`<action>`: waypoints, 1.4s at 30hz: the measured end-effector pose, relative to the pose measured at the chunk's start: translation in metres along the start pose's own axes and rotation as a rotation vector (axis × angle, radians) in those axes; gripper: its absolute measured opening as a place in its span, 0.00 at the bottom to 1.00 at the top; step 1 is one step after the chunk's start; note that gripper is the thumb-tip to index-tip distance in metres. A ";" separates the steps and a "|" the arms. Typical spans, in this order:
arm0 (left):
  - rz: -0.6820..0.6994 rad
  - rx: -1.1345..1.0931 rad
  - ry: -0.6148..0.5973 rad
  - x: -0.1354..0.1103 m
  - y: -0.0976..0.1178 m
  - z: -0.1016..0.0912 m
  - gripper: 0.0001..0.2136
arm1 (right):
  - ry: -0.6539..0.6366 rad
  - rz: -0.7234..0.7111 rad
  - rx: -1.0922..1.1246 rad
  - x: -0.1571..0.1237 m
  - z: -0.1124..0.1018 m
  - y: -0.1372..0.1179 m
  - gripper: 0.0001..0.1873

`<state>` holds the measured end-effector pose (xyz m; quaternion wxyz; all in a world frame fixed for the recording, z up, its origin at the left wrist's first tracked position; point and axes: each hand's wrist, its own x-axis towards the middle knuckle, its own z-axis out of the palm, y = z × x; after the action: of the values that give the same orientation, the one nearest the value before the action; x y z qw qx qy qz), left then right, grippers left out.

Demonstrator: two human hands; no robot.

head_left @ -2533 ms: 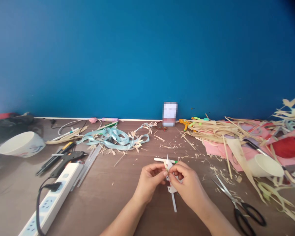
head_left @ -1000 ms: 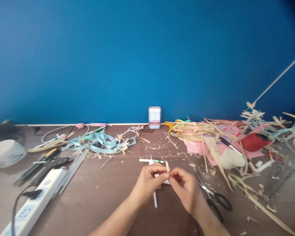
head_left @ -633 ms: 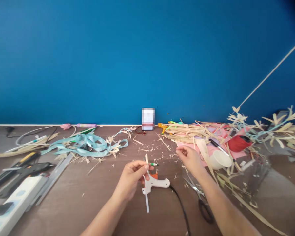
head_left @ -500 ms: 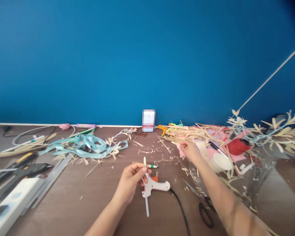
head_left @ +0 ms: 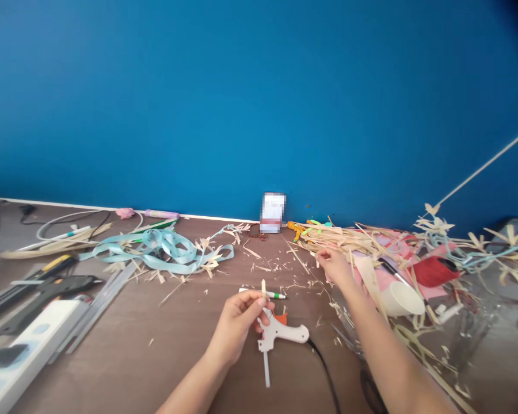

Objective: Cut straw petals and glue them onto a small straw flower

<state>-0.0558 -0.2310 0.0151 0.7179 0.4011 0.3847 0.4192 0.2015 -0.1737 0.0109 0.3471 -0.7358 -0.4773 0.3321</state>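
Observation:
My left hand [head_left: 240,324] is closed in a pinch on a small pale straw piece [head_left: 263,287] that stands upright above the fingers. Just right of it a white glue gun [head_left: 284,334] with an orange trigger lies on the brown table, its black cord running toward me. Behind the hand lies a white pen with a green band [head_left: 273,294]. My right hand [head_left: 333,266] reaches out to the edge of a pile of dried straw strips [head_left: 349,237]; its fingers are pinched on a thin strip there.
Light blue ribbon [head_left: 166,251] lies tangled at left, with a black glue gun [head_left: 47,290], a white power strip [head_left: 21,348] and a ruler [head_left: 99,299]. At right sit pink paper, a white paper cup [head_left: 401,299], red yarn [head_left: 434,271] and a glass jar [head_left: 466,328]. Blue wall behind.
My right hand left the straw piece and moved right and away to the straw pile. The left hand keeps the piece pinched. The white glue gun now lies uncovered on the table.

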 end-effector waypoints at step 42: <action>0.068 -0.145 -0.049 -0.003 -0.017 0.007 0.08 | -0.277 -0.137 0.670 -0.125 0.077 -0.046 0.07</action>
<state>-0.0456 -0.2410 0.0036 0.7397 0.3711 0.3217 0.4601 0.0761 -0.2617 0.0277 0.5225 -0.4957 -0.4326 0.5423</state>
